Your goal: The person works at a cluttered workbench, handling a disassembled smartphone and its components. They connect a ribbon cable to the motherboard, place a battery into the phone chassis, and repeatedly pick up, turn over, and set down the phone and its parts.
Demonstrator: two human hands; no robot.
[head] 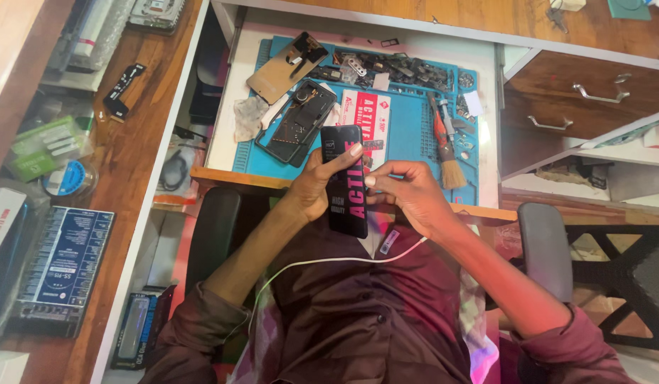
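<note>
The item in hand is a flat, narrow black packet (347, 181) with pink lettering running along its length and a small pale label at its far end. It is held lengthwise, far end pointing toward the desk, above the person's lap and just near of the desk edge.

Left hand (316, 186): closed on the packet's left edge. The thumb lies across the far face, its nail visible near the top right corner; the remaining fingers wrap behind. The forearm runs from the lower left, bare below a rolled dark maroon sleeve.

Right hand (407, 190): curled against the packet's right edge. Fingertips (372, 180) are bunched together and pinch at that edge about midway along. The wrist bends inward; the forearm extends to the lower right.

Surroundings: a white cable (329, 261) crosses the maroon shirt (372, 313) just near of the hands. On the desk beyond lies a blue work mat (407, 124). It carries an opened phone body (298, 121), a red-and-white card packet (366, 117), a brush (452, 171) with a pale bristle head, and a row of small metal parts (393, 70) along its far edge. To the right, wooden drawers (578, 92) stand partly open.
</note>
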